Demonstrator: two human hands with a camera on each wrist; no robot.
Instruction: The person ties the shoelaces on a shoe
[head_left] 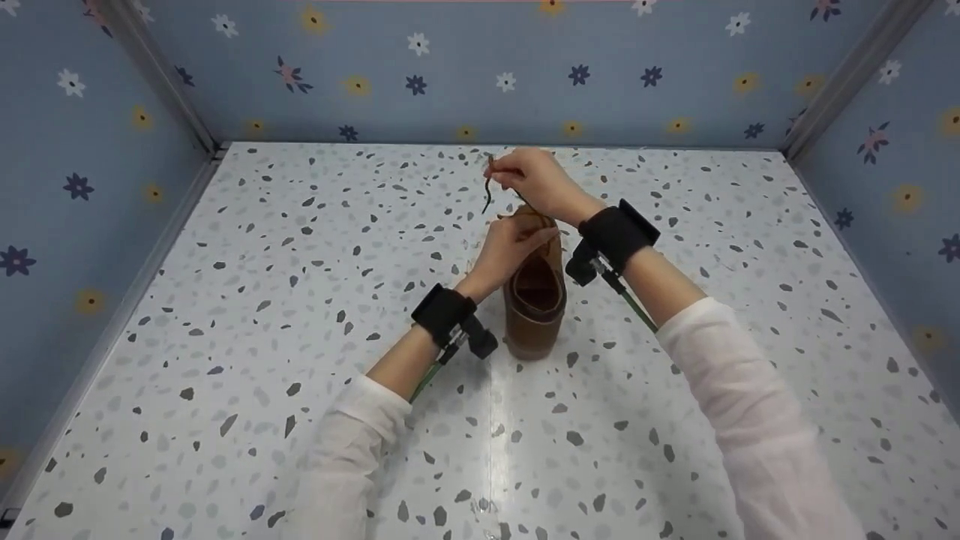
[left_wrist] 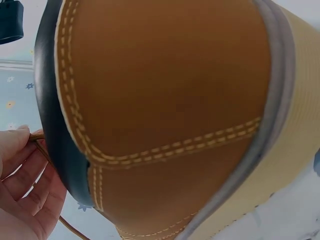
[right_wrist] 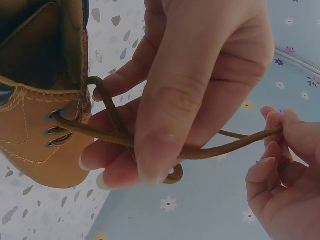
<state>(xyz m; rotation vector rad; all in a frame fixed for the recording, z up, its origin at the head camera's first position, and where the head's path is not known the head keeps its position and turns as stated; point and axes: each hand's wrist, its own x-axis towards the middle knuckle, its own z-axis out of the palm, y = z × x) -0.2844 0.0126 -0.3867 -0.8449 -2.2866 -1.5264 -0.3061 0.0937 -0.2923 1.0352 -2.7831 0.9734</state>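
Brown shoe: There it is, the leather shoe [head_left: 534, 337], upright near the middle of the speckled tabletop [head_left: 337, 300], heel toward me, toe pointing off to the patterned wall [head_left: 480, 45].
Left hand: I have the left hand [head_left: 511, 244] low over the front of the shoe, and my right wrist feed shows its thumb and fingers pinched together on the brown lace [right_wrist: 235, 146], no gap at the thumb tip.
Right hand: Higher up and beyond it, the right hand [head_left: 540, 180] has its fingertips pressed together on the same lace, a loose end dangling below them on my head feed.
Lace: Out it comes from the eyelets [right_wrist: 48, 131], crossing itself at the left hand, with a small loop poking out under that thumb, and on it runs to the right hand.
Left wrist feed: Shoe leather fills nearly all of it! I get double rows of pale stitching, the dark collar [left_wrist: 50, 115] and the tan sole [left_wrist: 295, 110], plus fingers at the left edge with lace between them.
Wrists: Black straps on both, the left strap [head_left: 444, 313] just beside the shoe, the right strap [head_left: 615, 235] out to its right.
Arms: White sleeves reach in from the near side, left sleeve [head_left: 345, 442] and right sleeve [head_left: 757, 405] well apart.
Wall: Blue, scattered with white, yellow, pink and dark flowers.
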